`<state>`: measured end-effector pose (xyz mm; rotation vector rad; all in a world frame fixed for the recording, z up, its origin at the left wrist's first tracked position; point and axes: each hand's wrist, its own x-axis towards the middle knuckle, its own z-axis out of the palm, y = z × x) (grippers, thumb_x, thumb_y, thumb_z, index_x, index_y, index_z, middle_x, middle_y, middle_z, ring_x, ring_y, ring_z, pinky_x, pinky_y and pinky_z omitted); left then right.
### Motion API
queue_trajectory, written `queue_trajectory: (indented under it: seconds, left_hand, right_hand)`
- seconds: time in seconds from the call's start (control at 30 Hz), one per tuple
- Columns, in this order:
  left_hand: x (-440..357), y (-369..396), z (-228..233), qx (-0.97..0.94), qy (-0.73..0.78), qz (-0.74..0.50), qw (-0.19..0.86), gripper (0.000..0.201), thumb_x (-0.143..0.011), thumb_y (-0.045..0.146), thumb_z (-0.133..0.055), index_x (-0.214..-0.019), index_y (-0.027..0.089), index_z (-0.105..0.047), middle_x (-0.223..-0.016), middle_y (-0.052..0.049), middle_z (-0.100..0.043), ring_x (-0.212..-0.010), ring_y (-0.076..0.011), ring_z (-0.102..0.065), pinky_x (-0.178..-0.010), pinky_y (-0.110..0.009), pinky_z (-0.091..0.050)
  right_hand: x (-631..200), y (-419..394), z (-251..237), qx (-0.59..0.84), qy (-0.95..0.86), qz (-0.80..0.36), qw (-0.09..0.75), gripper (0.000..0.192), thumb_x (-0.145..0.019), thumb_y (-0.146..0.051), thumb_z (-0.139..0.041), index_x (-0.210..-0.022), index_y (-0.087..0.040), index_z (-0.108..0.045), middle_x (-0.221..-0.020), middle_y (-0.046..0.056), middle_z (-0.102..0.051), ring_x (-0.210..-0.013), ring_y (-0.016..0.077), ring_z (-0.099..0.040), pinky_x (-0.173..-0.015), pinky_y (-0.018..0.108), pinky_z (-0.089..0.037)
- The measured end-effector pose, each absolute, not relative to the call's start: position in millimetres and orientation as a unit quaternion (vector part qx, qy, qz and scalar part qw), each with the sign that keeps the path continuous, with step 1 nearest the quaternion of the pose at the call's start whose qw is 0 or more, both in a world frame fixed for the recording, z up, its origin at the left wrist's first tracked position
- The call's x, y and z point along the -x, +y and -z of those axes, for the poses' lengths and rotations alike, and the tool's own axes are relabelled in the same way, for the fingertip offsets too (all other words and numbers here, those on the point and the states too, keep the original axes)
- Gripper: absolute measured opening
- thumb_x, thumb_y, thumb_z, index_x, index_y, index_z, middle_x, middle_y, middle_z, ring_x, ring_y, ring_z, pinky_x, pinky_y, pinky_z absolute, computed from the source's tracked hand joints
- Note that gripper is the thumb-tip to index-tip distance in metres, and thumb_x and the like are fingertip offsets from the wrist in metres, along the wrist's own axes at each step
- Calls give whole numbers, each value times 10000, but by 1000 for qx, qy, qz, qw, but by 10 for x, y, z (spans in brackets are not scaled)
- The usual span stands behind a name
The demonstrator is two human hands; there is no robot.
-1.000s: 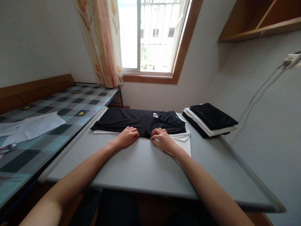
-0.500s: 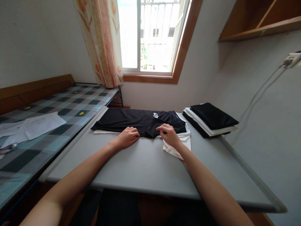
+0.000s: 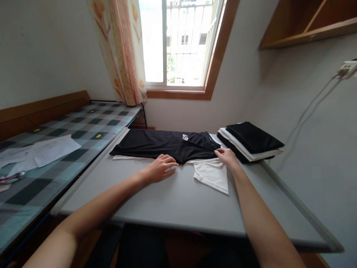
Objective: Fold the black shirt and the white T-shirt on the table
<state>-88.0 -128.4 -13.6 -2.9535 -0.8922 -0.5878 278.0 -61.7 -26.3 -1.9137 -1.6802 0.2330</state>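
Observation:
A black T-shirt (image 3: 156,143) with white lettering lies folded lengthwise across the far half of the grey table (image 3: 178,201). It rests on a white garment (image 3: 213,173) whose sleeve sticks out toward me. My left hand (image 3: 161,168) lies flat, fingers apart, on the near edge of the black shirt at its middle. At the shirt's right end, near the collar, my right hand (image 3: 228,157) touches the cloth; whether it pinches the fabric I cannot tell.
A stack of folded black and white clothes (image 3: 251,143) sits at the table's far right. A bed with a checked cover (image 3: 69,137) and white paper sheets (image 3: 41,150) runs along the left. Window and curtain (image 3: 122,52) lie behind; a cable (image 3: 309,108) hangs on the right wall.
My right hand has slid right along the black shirt's near edge to its collar end, uncovering the white sleeve. My left hand has shifted slightly right and flattened.

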Motion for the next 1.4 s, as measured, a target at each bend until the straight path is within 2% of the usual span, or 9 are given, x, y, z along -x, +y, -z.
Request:
queue_trajectory:
  seconds: [0.23,0.33,0.47,0.7,0.93,1.03,1.13,1.3,1.4]
  left_hand:
    - [614,-1269,155,947,-267,174,35,421,-950,357,-529,-1343,206,-537,-1331,-113,-569,-1179,-240,-526,-997,-393,-377]
    - [534,-1269,185,940,-284,185,30,401,-957,372,-515,-1311,188,-561,-1333,-120,-575,-1205,-247,-516,-1022,-406,-358]
    - [517,-1282,218,935,-302,185,3,346,-962,378,-497,-1232,198,-618,-1264,-105,-624,-1170,-246,-538,-1011,-419,-356]
    - [536,-1313,234,929,-306,203,-48,340,-940,352,-527,-1244,229,-620,-1272,-93,-626,-1165,-241,-543,-1004,-418,-360]
    - [634,-1249,206,901,-369,227,-6,267,-927,293,-522,-1143,219,-662,-1091,-74,-658,-981,-218,-589,-892,-375,-419]
    - [821,-1113,178,878,-422,226,1,184,-916,286,-529,-939,204,-692,-951,-62,-661,-890,-205,-592,-808,-340,-431]
    - [1046,-972,133,876,-434,206,-43,196,-906,286,-534,-791,195,-664,-794,-31,-624,-760,-169,-575,-704,-293,-421]
    - [1260,-863,78,884,-408,176,-146,175,-844,358,-632,-797,192,-663,-814,-10,-618,-726,-146,-568,-638,-253,-412]
    - [1265,-852,95,886,-398,183,-152,133,-848,307,-627,-794,188,-654,-820,-14,-605,-746,-151,-560,-664,-255,-423]
  right_hand:
    - [-2830,-582,343,719,-609,-139,306,210,-778,-354,-629,-787,-182,-750,-809,86,-759,-777,229,-700,-658,277,-480]
    - [-2812,-592,353,731,-598,-133,301,221,-799,-350,-600,-812,-183,-744,-817,80,-754,-772,220,-693,-652,274,-462]
    - [-2771,-601,379,754,-584,-83,288,220,-816,-344,-581,-850,-200,-744,-880,89,-745,-851,240,-676,-713,305,-453]
    - [-2694,-672,381,756,-596,17,270,212,-850,-287,-548,-904,-217,-741,-1021,118,-685,-968,291,-590,-828,413,-431]
    - [-2610,-729,290,661,-705,-19,255,304,-759,-148,-547,-927,-267,-772,-1097,75,-633,-1067,283,-528,-933,440,-398]
    - [-2605,-738,279,658,-715,-44,233,313,-760,-153,-548,-949,-262,-772,-1133,78,-633,-1110,288,-524,-945,443,-398]
    - [-2660,-730,273,662,-710,-50,233,320,-756,-155,-541,-959,-252,-768,-1145,85,-631,-1106,269,-552,-947,427,-410]
    - [-2781,-700,274,651,-720,-75,229,384,-731,-163,-545,-1042,-251,-752,-1181,82,-644,-1100,238,-594,-937,378,-436]
    - [-2807,-693,277,652,-721,-73,225,415,-732,-178,-552,-1089,-257,-748,-1140,82,-670,-1066,242,-611,-907,367,-454]
